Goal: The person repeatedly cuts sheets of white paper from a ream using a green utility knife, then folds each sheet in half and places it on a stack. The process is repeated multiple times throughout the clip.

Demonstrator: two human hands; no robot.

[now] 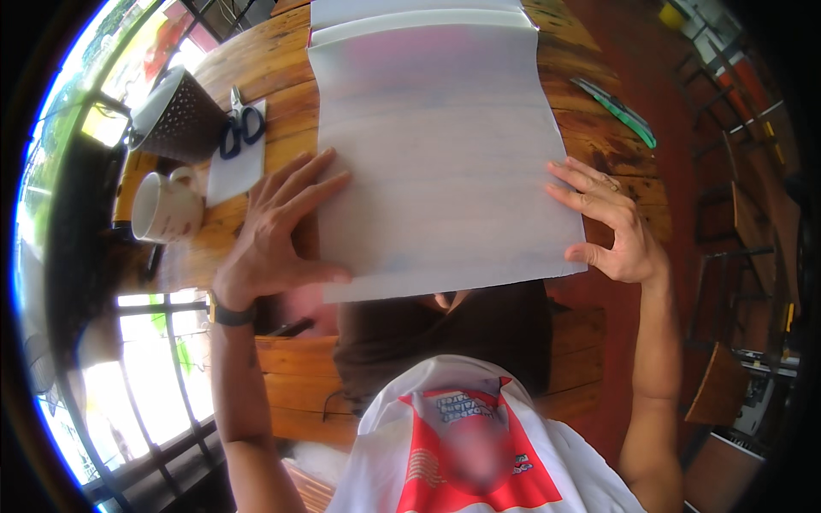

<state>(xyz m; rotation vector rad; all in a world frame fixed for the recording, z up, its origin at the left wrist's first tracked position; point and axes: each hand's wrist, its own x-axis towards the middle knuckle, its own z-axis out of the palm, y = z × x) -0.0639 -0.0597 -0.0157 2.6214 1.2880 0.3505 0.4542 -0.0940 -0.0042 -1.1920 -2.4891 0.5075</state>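
A large whitish, slightly see-through sheet of paper (436, 160) lies before me on the wooden table (282, 70), its near edge reaching out over my lap. Along its left edge rest the spread fingertips and thumb of my left hand (276, 224), which wears a dark wristband. My right hand (600, 221), with a ring on one finger, touches the right edge, its thumb near the close corner. Neither hand is closed around anything. At the far end the sheet meets a white folded or box-like piece (417, 19); how they join is unclear. Pink shows faintly through the sheet there.
To the left stand a brown perforated basket (186, 118) and a white mug (168, 205). Scissors (240, 125) lie on a white paper piece (237, 173). A green utility knife (619, 112) lies right of the sheet. Window bars (170, 359) run along the left.
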